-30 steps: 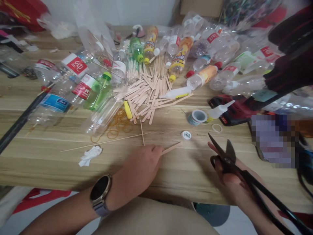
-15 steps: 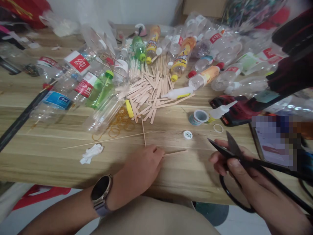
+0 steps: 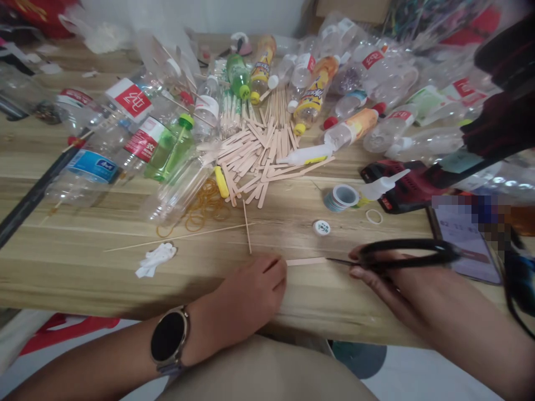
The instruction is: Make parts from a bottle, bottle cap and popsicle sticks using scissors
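Observation:
My left hand (image 3: 251, 289), below a wrist with a watch (image 3: 168, 336), is closed at the near end of a flat wooden craft stick (image 3: 306, 261); its fingertips are hidden. The stick points right, low over the table. In my right hand (image 3: 393, 284) is a pair of black scissors (image 3: 412, 252), gripped near the blades, handles loose to the right. The narrow blade tip meets or nearly meets the stick's free end; I cannot tell if it touches. Just beyond my left hand lie a short thin stick (image 3: 247, 227) and a long bamboo skewer (image 3: 179, 238).
Craft sticks (image 3: 267, 147) are heaped mid-table among several plastic bottles (image 3: 315, 94). Rubber bands (image 3: 203, 209), a crumpled white glove-like piece (image 3: 156, 259), a white cap (image 3: 321, 227), a tape-like roll (image 3: 341, 197), a glue bottle (image 3: 382, 186), a red-black power tool (image 3: 405, 186) and a phone (image 3: 463, 239) lie around.
My right hand has turned over and brought the scissors left, their tip now at the stick's end instead of pointing up and apart. My left hand has shifted slightly; the stick is more level.

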### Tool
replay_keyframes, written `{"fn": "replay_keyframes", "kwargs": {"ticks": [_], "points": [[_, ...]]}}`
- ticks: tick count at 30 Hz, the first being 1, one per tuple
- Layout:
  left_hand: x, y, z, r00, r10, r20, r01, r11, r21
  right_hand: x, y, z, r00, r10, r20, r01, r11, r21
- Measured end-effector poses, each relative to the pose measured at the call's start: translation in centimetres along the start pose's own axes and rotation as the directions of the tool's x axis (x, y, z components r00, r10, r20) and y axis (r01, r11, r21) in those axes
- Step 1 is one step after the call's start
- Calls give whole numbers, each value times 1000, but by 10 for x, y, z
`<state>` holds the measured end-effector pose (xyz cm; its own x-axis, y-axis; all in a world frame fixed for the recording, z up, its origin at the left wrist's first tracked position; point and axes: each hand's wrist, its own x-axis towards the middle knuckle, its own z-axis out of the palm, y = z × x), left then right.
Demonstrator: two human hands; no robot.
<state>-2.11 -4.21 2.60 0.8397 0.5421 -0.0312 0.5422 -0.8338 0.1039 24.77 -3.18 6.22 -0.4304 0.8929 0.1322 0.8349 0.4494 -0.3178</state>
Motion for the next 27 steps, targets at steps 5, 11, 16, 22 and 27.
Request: {"fn": "replay_keyframes", "kwargs": {"ticks": [5, 11, 16, 22, 27], "points": [[-5, 5, 9, 997, 54, -48, -49, 994, 101, 15, -7, 15, 967, -235, 95, 253, 915, -313], [-6, 10, 14, 991, 51, -126, -31, 988, 150, 31, -21, 23, 939, -221, 262, 319, 846, -427], [-7, 12, 20, 980, 51, -192, -18, 986, 166, 37, -33, 18, 919, -90, 384, 291, 811, -508], [-10, 11, 23, 980, 49, -191, -17, 986, 165, 39, -40, 17, 901, -56, 430, 301, 795, -526], [-10, 11, 26, 976, 40, -216, -8, 989, 147, 39, -40, 19, 900, -53, 433, 295, 806, -514]]}}
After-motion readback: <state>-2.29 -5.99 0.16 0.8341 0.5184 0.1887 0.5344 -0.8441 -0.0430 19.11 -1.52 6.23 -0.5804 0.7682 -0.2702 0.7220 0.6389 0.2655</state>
